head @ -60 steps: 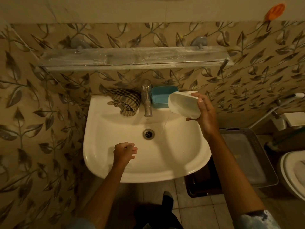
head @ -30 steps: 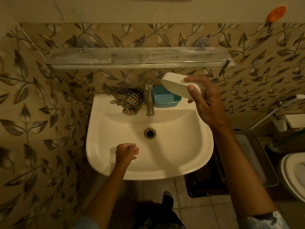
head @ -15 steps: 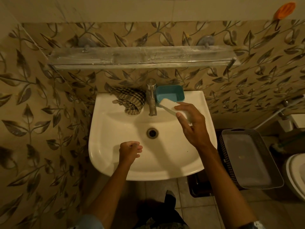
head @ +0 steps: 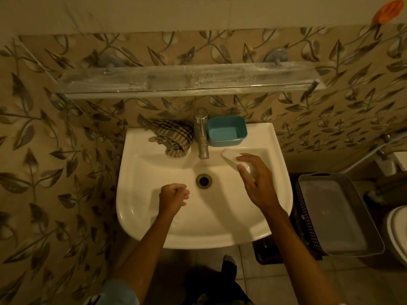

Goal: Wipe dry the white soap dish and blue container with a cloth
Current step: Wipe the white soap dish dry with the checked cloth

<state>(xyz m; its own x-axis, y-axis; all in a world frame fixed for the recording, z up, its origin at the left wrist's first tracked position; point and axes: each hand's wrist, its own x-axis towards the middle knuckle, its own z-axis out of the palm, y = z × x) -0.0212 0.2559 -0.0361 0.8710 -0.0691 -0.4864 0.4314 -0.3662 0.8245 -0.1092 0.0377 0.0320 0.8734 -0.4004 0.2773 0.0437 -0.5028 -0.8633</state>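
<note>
Right grip (head: 257, 183) clamped on dish (head: 230, 157) over basin (head: 136, 208), 2 o'clock of drain (head: 203, 180). Left grip (head: 172, 198) curled, empty. Cloth (head: 174, 137) lay at 11 o'clock, container (head: 226, 133) at 1. Best seemed: left grip to fetch cloth, dish held firm.

The sink bowl (head: 152, 172) lies open around the drain (head: 204, 180), between the left hand (head: 172, 198) and the right hand (head: 257, 183) gripping the white soap dish (head: 230, 157); behind, cloth (head: 174, 137), tap (head: 203, 139) and blue container (head: 226, 134) crowd the ledge under a glass shelf (head: 187, 81).
</note>
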